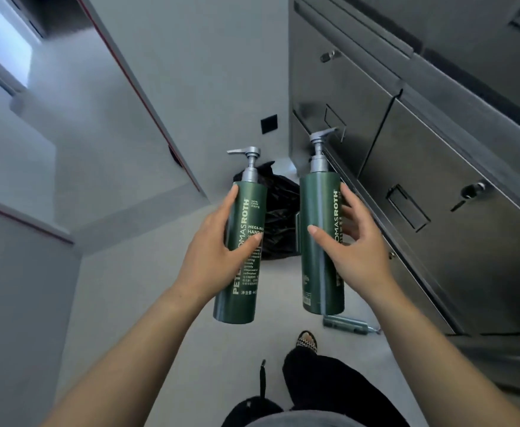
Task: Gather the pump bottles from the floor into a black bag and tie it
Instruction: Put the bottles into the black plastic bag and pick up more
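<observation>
I hold two tall dark green pump bottles with grey pump heads upright in front of me. My left hand (212,248) grips the left pump bottle (241,272) around its middle, label with white lettering facing me. My right hand (354,245) grips the right pump bottle (318,266) from its right side. Between and beyond the two bottles, a crumpled black bag (278,211) lies on the pale floor against the wall. The bottles partly hide the bag.
Steel cabinets with drawers and locks (437,180) line the right side. A grey metal door stop (349,323) lies on the floor near the cabinet base. A white wall with a red-edged panel (148,97) stands on the left. My sandalled foot (308,342) and black trousers are below.
</observation>
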The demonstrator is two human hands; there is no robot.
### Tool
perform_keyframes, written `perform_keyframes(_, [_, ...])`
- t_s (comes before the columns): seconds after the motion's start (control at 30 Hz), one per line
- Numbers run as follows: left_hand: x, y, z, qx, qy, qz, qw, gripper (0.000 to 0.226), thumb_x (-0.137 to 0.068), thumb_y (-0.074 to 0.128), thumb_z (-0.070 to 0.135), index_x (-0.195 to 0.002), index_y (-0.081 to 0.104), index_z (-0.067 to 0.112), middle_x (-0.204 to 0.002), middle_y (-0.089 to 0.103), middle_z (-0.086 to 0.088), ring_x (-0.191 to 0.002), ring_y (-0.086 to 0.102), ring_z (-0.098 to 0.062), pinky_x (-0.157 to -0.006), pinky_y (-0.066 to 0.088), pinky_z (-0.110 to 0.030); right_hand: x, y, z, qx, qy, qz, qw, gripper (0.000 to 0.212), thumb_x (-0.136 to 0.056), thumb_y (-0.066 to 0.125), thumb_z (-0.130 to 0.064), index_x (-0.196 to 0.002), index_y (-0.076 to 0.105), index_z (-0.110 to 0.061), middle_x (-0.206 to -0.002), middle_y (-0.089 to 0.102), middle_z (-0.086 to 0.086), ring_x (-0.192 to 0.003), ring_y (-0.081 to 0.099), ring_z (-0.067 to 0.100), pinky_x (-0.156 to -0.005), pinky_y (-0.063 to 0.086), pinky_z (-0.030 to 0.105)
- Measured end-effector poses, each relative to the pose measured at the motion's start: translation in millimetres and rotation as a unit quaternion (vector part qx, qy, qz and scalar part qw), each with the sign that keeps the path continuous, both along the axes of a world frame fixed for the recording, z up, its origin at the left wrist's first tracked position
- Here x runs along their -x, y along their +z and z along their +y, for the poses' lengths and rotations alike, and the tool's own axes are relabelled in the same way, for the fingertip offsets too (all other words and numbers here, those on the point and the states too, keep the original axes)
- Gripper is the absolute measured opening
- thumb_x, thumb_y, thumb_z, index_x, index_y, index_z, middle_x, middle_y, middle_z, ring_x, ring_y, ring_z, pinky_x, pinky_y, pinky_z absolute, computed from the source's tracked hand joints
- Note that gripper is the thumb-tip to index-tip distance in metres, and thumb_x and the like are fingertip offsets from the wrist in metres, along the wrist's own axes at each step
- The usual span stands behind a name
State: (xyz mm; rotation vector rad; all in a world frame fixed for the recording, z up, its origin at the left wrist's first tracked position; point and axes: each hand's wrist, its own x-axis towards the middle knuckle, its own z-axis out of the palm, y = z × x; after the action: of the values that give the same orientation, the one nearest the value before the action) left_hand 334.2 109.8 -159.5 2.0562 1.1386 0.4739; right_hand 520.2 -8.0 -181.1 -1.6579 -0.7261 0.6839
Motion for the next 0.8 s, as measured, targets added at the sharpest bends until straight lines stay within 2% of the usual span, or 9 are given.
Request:
perform_keyframes(0.07, [-13,1,23,-0.004,0.005,-0.002,1.0,0.082,-0.079,0.066,0.047,-0.142,0.013,0.055,-0.126,0.043,0.022,-0.112,0.043,0.001,-0.089,0.034,-0.022,-15,-2,23,0.003,0.001,-0.001,1.0,0.074,-0.072,0.075,-0.037,-0.124,0.031,-0.068,-0.122,0.048,-0.025,-0.12,0.051,0.01,-0.099,0.047,0.04])
perform_keyframes(0.17, [-26,-2,50,0.007,0.017,-0.012,1.0,0.083,-0.08,0.068,0.043,-0.143,0.014,0.053,-0.128,0.042,0.023,-0.114,0.044,0.0,-0.093,0.039,-0.025,-35,-7,49,0.014,0.008,-0.005,1.0,0.075,-0.073,0.075,-0.035,-0.128,0.032,-0.064,-0.131,0.05,-0.015,-0.121,0.051,0.01,-0.098,0.048,0.039])
perform_keyframes(0.27, [-33,-5,75,0.036,0.015,-0.02,0.999,0.083,-0.079,0.069,0.042,-0.142,0.016,0.055,-0.131,0.045,0.021,-0.116,0.049,-0.003,-0.098,0.046,-0.033,-48,-12,72,0.023,0.0,-0.006,1.0,0.076,-0.073,0.076,-0.035,-0.128,0.031,-0.063,-0.119,0.05,-0.034,-0.114,0.051,-0.005,-0.082,0.049,0.016])
perform_keyframes(0.33, [-37,-7,97,0.046,0.007,-0.026,0.999,0.083,-0.079,0.07,0.041,-0.141,0.017,0.055,-0.13,0.047,0.021,-0.113,0.05,-0.001,-0.097,0.046,-0.032,-50,-14,88,0.027,-0.015,-0.002,1.0,0.076,-0.073,0.076,-0.034,-0.129,0.032,-0.062,-0.11,0.048,-0.044,-0.11,0.051,-0.011,-0.073,0.047,0.007])
perform_keyframes(0.5, [-47,-21,166,0.062,-0.033,-0.033,0.997,0.083,-0.079,0.07,0.042,-0.141,0.017,0.054,-0.115,0.043,0.043,-0.099,0.046,0.026,-0.084,0.042,-0.016,-40,-20,137,0.04,-0.044,-0.009,0.998,0.076,-0.074,0.076,-0.032,-0.13,0.032,-0.06,-0.117,0.045,-0.039,-0.118,0.051,0.002,-0.093,0.049,0.028])
perform_keyframes(0.53, [-49,-24,181,0.071,-0.045,-0.036,0.996,0.083,-0.079,0.07,0.041,-0.141,0.017,0.055,-0.118,0.045,0.04,-0.101,0.047,0.026,-0.085,0.043,-0.017,-36,-19,148,0.044,-0.049,-0.014,0.998,0.077,-0.073,0.076,-0.033,-0.13,0.032,-0.061,-0.118,0.044,-0.04,-0.12,0.05,0.003,-0.096,0.049,0.031])
perform_keyframes(0.6, [-55,-29,213,0.082,-0.077,-0.038,0.993,0.082,-0.079,0.07,0.042,-0.14,0.017,0.056,-0.127,0.05,0.026,-0.109,0.052,0.01,-0.091,0.045,-0.024,-30,-19,169,0.049,-0.073,-0.027,0.996,0.077,-0.072,0.075,-0.035,-0.13,0.031,-0.06,-0.119,0.042,-0.04,-0.123,0.047,0.005,-0.099,0.048,0.036])
perform_keyframes(0.67, [-60,-32,246,0.084,-0.119,-0.031,0.989,0.082,-0.077,0.07,0.044,-0.138,0.016,0.059,-0.13,0.05,0.02,-0.113,0.052,0.0,-0.089,0.042,-0.022,-21,-18,188,0.056,-0.116,-0.034,0.991,0.078,-0.072,0.075,-0.035,-0.13,0.031,-0.06,-0.118,0.043,-0.039,-0.121,0.049,0.005,-0.098,0.048,0.039])
perform_keyframes(0.8, [-64,-34,310,0.081,-0.165,-0.021,0.983,0.082,-0.076,0.07,0.046,-0.135,0.016,0.063,-0.129,0.049,0.024,-0.11,0.05,0.007,-0.081,0.034,-0.004,-2,-21,219,0.074,-0.196,-0.031,0.977,0.076,-0.071,0.076,-0.038,-0.127,0.032,-0.064,-0.112,0.047,-0.042,-0.111,0.052,-0.005,-0.093,0.05,0.033])
